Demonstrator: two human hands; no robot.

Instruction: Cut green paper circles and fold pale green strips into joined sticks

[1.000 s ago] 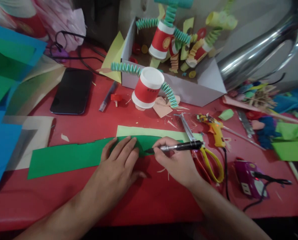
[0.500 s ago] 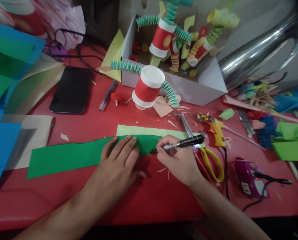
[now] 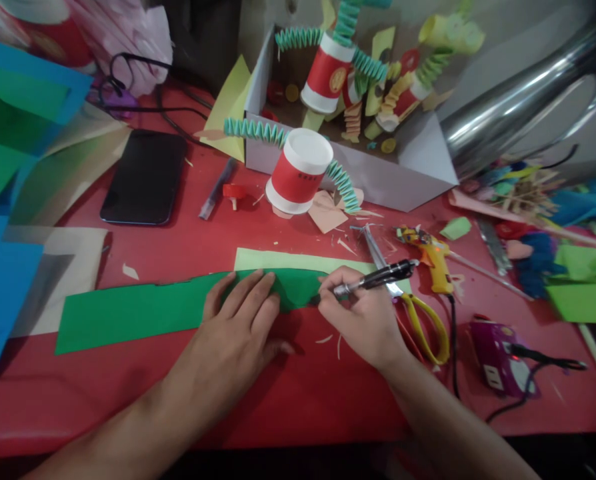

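Observation:
A long strip of green paper (image 3: 133, 313) lies across the red table, partly over a pale green sheet (image 3: 278, 259). My left hand (image 3: 238, 323) rests flat on the strip with fingers outstretched, pressing it down. In my right hand (image 3: 361, 317) is a black pen (image 3: 378, 275), its tip low at the strip's right part near the lower edge. A faint curved line shows on the green there. Just right of that hand are scissors (image 3: 425, 327) with yellow and red handles. Behind the strip stands a red and white paper cup (image 3: 301, 173) with folded green paper arms.
A grey-white box (image 3: 348, 167) holding paper-cup figures stands behind the cup. To the right are a yellow glue gun (image 3: 434, 263), a purple power adapter (image 3: 503, 357) with cords and paper scraps. A phone (image 3: 145, 177) and blue sheets (image 3: 8, 280) lie left; a metal jug (image 3: 523, 93) stands back right.
My right hand and the pen have shifted slightly right along the green strip, and a curved line is visible left of the pen tip. My left hand stays in place.

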